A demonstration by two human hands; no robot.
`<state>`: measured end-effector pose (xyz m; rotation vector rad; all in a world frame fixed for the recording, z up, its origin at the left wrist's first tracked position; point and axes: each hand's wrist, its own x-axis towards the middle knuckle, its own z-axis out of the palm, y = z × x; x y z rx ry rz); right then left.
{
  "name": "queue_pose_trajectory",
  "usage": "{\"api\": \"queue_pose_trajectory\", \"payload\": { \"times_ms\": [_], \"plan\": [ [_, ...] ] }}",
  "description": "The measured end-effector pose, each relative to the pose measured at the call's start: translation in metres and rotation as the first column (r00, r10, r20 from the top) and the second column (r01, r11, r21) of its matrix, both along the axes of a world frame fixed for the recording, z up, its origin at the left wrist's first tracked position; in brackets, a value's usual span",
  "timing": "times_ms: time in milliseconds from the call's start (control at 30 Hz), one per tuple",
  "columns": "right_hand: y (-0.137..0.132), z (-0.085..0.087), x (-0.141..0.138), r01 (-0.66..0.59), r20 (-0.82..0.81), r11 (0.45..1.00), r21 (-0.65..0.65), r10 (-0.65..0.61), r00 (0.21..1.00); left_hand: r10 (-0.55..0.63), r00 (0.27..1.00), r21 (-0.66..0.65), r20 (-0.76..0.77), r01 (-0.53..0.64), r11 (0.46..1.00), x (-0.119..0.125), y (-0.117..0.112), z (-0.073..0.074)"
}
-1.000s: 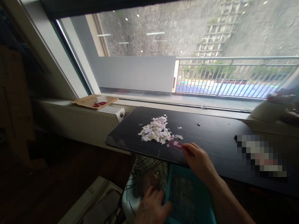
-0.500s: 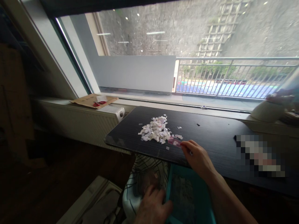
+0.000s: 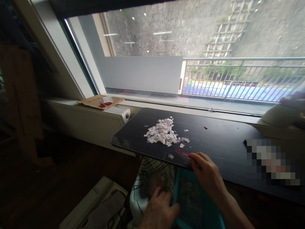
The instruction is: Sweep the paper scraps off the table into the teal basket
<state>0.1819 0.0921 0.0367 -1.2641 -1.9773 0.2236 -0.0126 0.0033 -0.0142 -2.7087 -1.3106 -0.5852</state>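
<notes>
1. Fingers (image 3: pixel 193 157) of our right hand (image 3: pixel 207 173) are pinched narrow on the end of a flat pink card (image 3: pixel 182 152), which lies low over the black table (image 3: pixel 221 140) close to its near edge.
2. Half a second ago the card's tip was touching the near right corner of the pile of paper scraps (image 3: pixel 163 135). Now it has come back toward us and stands clear of the pile.
3. Two or three loose scraps (image 3: pixel 171 156) now lie between the pile and the table's edge, near the card. The main heap looks about the same as it did a second ago, so we judge that this pull brought only a little paper with it.
4. Our left hand (image 3: pixel 159 211) has not let go: its fingers are curled over the left rim of the teal tray (image 3: pixel 209 216), which sits below the table's near edge, right under the right hand.
5. Pale bits show inside the tray, though we cannot tell how many.
6. A wire bin (image 3: pixel 145 181) with a liner stands just left of the tray, under the table.
7. Our view has swung slightly, so the radiator (image 3: pixel 83 122) and the cardboard with red scissors (image 3: pixel 104 104) sit a touch further right in the frame. They themselves do not seem to have moved.
</notes>
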Motion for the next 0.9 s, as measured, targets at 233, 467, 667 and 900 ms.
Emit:
{"api": "queue_pose_trajectory", "payload": {
  "times_ms": [233, 467, 667, 900],
  "plan": [
    [-0.026, 0.006, -0.016, -0.207, 0.004, 0.978, -0.032, 0.208, 0.978, 0.000, 1.000, -0.076, 0.008, 0.000, 0.997, -0.002, 0.003, -0.003],
    [0.007, 0.018, 0.013, 0.091, 0.006, 0.993, -0.074, -0.091, 0.996, 0.020, 0.998, -0.121, 0.051, -0.014, 0.993, -0.012, -0.004, 0.001],
    [0.017, 0.018, 0.028, 0.098, 0.090, 0.988, -0.122, -0.088, 0.992, 0.018, 0.994, -0.144, 0.110, -0.002, 0.990, -0.027, -0.004, -0.010],
    [0.011, 0.024, 0.031, 0.101, 0.082, 0.987, -0.126, -0.091, 0.993, 0.033, 0.989, -0.054, 0.144, -0.025, 0.998, -0.028, -0.001, -0.031]
  ]
}}
